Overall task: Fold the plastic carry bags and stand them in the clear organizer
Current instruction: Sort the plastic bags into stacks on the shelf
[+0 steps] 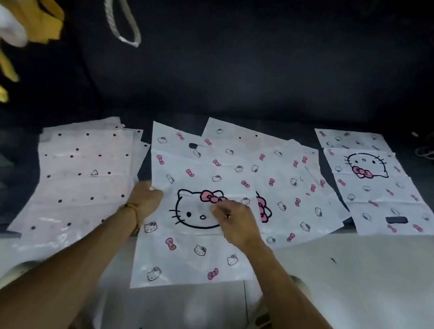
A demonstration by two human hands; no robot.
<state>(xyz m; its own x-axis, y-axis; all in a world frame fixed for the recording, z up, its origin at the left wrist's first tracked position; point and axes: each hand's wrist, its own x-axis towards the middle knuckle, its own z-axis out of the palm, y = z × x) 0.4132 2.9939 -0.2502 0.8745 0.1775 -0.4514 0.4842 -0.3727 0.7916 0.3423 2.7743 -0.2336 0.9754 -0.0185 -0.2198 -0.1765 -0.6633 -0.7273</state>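
On the white tabletop [355, 282], several plastic bags lie flat in a row against a dark background. At centre lies a white cat-print bag [194, 253] with a large cat face and pink bow, its cut-out handle at the far end. The left hand [145, 198] holds this bag's left edge, fingers curled over the border; a bracelet [132, 210] circles that wrist. The right hand [236, 221] rests on the cat face near the bow, fingers bent with the tips down on the plastic; whether this grip pinches the film or only presses it, I cannot tell. Beneath and to the right, a second cat-print bag [296, 192] spreads out, partly covered by the first. Farther right, apart from these, a third cat bag [374, 186] lies with its handle toward the near edge. At left sits a stack of dotted bags [86, 173]. A white rope loop [123, 18] hangs at upper left, beside blurred yellow cloth [41, 15].
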